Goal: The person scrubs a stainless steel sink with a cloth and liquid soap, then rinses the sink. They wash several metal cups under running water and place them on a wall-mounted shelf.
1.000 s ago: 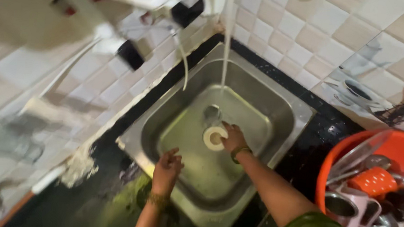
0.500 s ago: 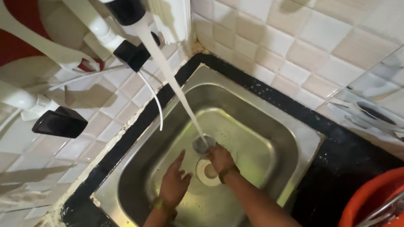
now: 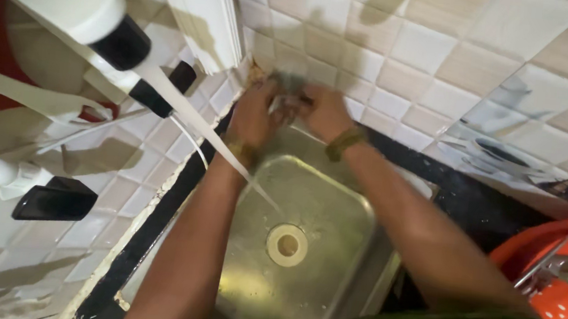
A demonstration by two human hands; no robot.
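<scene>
Both forearms stretch forward over the steel sink point(image 3: 335, 206), reaching to its far rim where the tiled wall point(image 3: 446, 64) meets the black table point(image 3: 474, 199). The left hand point(image 3: 255, 114) is raised with its back to the camera, fingers curled inward around a small grey scrubber point(image 3: 289, 87); a yellowish band sits at that wrist. The right hand point(image 3: 325, 112) comes in from the other side, fingers bent and closed on the same scrubber, so the two hands press together around it just above the sink's back corner. How tightly each finger grips is blurred by motion. A brownish bracelet point(image 3: 345, 143) circles the right wrist.

A thin stream of water point(image 3: 228, 158) slants down from the white tap point(image 3: 62, 13) with its black nozzle at the upper left, crossing in front of the left forearm and landing in the basin near the round pale drain point(image 3: 287, 244). A second black-tipped spout point(image 3: 54, 200) juts out at the lower left. At the right edge an orange tub point(image 3: 546, 244) stands on the table, holding metal utensils and a dotted orange piece point(image 3: 564, 310)
</scene>
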